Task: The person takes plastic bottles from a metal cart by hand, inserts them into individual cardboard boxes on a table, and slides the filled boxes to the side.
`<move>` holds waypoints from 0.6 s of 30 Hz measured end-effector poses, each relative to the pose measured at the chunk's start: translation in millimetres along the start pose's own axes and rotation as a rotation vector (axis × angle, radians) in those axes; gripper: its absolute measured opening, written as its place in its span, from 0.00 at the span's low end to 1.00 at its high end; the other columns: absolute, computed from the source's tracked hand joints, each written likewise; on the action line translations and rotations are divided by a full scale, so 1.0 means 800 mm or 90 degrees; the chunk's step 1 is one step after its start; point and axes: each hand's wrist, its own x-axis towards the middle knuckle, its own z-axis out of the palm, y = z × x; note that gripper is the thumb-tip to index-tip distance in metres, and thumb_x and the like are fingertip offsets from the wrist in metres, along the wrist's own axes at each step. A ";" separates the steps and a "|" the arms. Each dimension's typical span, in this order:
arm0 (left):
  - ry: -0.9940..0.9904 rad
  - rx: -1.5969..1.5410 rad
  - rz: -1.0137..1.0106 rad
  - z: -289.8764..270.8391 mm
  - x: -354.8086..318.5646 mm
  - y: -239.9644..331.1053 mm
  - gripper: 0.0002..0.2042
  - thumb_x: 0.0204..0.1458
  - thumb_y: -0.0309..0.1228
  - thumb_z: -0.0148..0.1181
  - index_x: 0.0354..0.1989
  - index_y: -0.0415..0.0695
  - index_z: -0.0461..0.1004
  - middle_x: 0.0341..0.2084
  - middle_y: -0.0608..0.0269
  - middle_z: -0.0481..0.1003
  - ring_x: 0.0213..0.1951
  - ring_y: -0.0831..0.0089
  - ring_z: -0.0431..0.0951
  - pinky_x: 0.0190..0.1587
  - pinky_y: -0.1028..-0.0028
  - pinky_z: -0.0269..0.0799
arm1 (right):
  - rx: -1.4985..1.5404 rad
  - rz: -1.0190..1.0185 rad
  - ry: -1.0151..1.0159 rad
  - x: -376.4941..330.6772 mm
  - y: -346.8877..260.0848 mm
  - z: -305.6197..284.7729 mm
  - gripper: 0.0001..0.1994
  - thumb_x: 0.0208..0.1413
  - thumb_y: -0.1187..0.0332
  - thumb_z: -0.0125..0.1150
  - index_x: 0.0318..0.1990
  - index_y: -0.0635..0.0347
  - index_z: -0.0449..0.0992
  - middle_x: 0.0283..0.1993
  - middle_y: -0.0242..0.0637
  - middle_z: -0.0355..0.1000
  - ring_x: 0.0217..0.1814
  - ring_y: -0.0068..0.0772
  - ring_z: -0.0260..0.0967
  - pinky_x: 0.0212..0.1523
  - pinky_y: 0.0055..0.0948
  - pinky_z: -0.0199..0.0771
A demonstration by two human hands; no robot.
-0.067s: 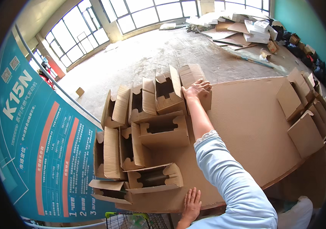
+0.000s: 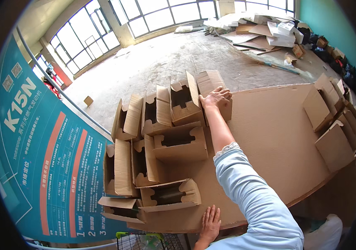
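Note:
My right hand rests on a brown cardboard box at the far end of the row, its fingers curled over the box's top. That box's flaps look folded over. My left hand lies open, fingers stretched out flat, on the near edge of a large cardboard sheet. To the left stand several boxes with raised flaps, among them an open box beside the right hand. A wide open box sits in the middle, and another open box is just left of my left hand.
Folded cartons are stacked at the sheet's right end. A teal banner on a metal frame stands at the left. A wire cart is below the near edge. Scrap cardboard and white foam lie on the far floor.

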 end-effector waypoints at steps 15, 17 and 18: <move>-0.030 0.046 0.008 -0.010 0.012 0.010 0.32 0.56 0.30 0.54 0.70 0.42 0.53 0.72 0.49 0.47 0.73 0.50 0.43 0.73 0.53 0.38 | 0.232 -0.347 0.031 0.091 0.372 -0.064 0.50 0.51 0.36 0.59 0.74 0.52 0.46 0.76 0.51 0.43 0.78 0.57 0.38 0.73 0.59 0.39; -0.039 0.034 0.022 -0.012 0.021 0.023 0.32 0.55 0.29 0.53 0.70 0.42 0.53 0.72 0.48 0.48 0.73 0.50 0.43 0.73 0.53 0.37 | 0.114 -0.339 0.512 0.166 0.546 -0.050 0.40 0.47 0.54 0.70 0.67 0.55 0.60 0.64 0.49 0.60 0.68 0.49 0.56 0.65 0.56 0.54; -0.032 0.038 -0.013 -0.017 0.009 0.022 0.32 0.55 0.29 0.53 0.70 0.42 0.53 0.72 0.48 0.48 0.73 0.51 0.43 0.73 0.53 0.37 | 0.079 -0.246 0.372 0.154 0.577 -0.088 0.42 0.48 0.57 0.70 0.69 0.55 0.56 0.71 0.49 0.54 0.75 0.50 0.48 0.72 0.59 0.43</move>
